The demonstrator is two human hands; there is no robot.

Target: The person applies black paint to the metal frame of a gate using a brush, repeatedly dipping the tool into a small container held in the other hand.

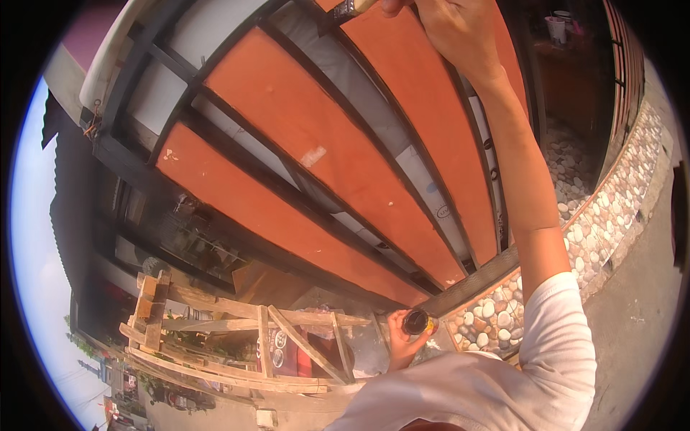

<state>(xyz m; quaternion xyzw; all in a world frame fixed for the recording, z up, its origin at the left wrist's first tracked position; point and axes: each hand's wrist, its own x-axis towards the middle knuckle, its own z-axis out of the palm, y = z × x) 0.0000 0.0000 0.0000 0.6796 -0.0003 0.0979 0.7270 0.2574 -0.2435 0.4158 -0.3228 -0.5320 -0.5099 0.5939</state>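
Observation:
My right hand (458,30) is raised high at the top of the view, fingers closed round a paintbrush (346,10). The brush's dark bristles are at the black edge of an orange panel (388,39), by a black metal bar; whether they touch it I cannot tell. Low and close to my body, my left hand (404,348) is wrapped round a small paint can (415,322) with a dark, open-looking top. Orange panels and black bars make up the tall frame (208,82) before me, with grey and white sheeting in the gaps.
At the lower left stands a wooden trestle (237,368) of rough beams. A pebble-faced low wall (496,316) curves along the right, beside grey pavement (640,302). A dark doorway (575,93) opens at the upper right, with a white cup (555,29) inside.

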